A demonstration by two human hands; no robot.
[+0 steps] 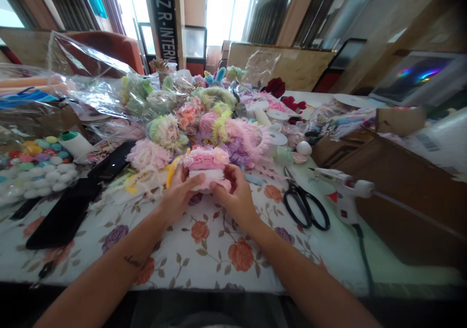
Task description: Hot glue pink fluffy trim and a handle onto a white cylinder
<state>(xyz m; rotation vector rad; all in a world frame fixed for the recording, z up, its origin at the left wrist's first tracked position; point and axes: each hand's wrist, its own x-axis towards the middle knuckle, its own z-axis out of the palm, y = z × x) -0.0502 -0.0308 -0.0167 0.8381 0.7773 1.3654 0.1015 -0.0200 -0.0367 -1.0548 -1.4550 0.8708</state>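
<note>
Both hands hold a roll of pink and white frilly lace ribbon (206, 168) just above the floral tablecloth (204, 250) at the table's middle. My left hand (179, 191) grips the roll's left side, thumb across its white band. My right hand (235, 191) closes round its right side, fingers curled over the top. Directly behind the roll lies a heap of pastel ruffled ribbon rolls (204, 123) in pink, lilac, yellow and green.
Black scissors (304, 206) and a white hot glue gun (345, 189) with its cord lie to the right, beside a brown cardboard box (394, 182). Left are pastel pom-poms (34, 167), a thread spool (75, 143), black strips (69, 206) and clear plastic bags (83, 80).
</note>
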